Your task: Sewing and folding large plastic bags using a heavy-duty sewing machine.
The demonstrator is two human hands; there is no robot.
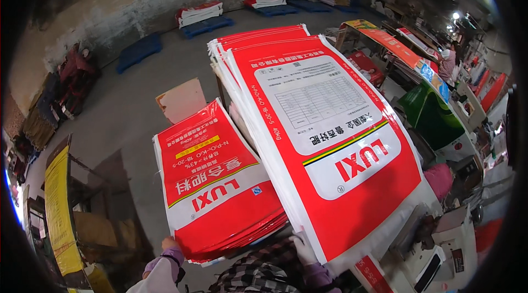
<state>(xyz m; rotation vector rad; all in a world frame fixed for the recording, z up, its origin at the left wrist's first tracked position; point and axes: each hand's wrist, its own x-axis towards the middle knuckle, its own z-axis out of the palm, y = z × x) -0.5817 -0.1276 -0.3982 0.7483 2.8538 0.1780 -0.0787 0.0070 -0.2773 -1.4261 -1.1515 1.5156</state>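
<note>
A tall stack of red-and-white woven fertilizer sacks (352, 194) lies flat in front of me to the right. Its top sack has a white panel with a printed table. Lower and to the left is a second, smaller stack of red sacks (214, 155). My left hand (170, 244) is closed at the near left corner of the smaller stack, its fingers curled and partly hidden. My right hand (304, 250), in a white glove, is closed at the near left edge of the top sack on the tall stack; its fingertips are partly hidden.
Blue pallets (138, 52) stand along the far wall, some bearing sack piles (199, 14). On the left is a yellow-covered stand (61, 210). To the right are a bench of colourful sacks (385, 40), machine parts (440, 249) and another person (448, 65) farther off.
</note>
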